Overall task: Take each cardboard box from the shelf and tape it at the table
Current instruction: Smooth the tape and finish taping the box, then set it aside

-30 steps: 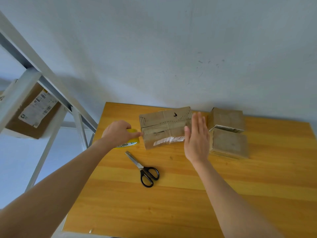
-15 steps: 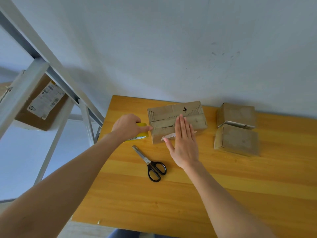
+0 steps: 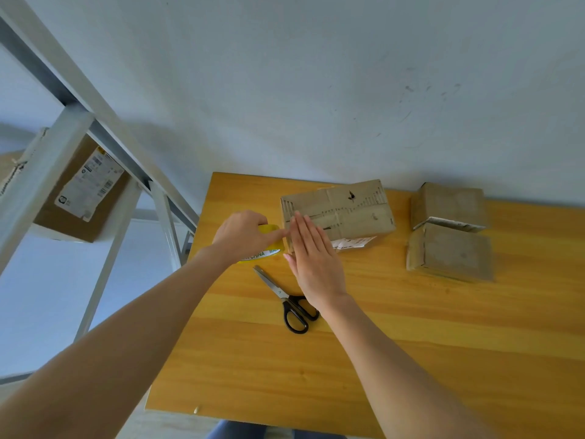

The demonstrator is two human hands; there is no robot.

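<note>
- I've got the left hand (image 3: 243, 239) curled round the yellow tape roll (image 3: 271, 247), tight against the box's left end.
- The right hand (image 3: 311, 264) has its fingers straight, flat on the cardboard box (image 3: 348, 210), far side of the table (image 3: 427, 343).
- Scissors (image 3: 292, 302) lie near, beside the right wrist.
- Two more boxes (image 3: 451, 248) sit far right, and there's another box (image 3: 85, 198) on the shelf (image 3: 44, 175) at left.

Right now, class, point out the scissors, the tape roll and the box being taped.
scissors (image 3: 279, 292): head view, at the pivot.
tape roll (image 3: 270, 230): head view, yellow rim.
box being taped (image 3: 346, 210): head view, top face.
</note>
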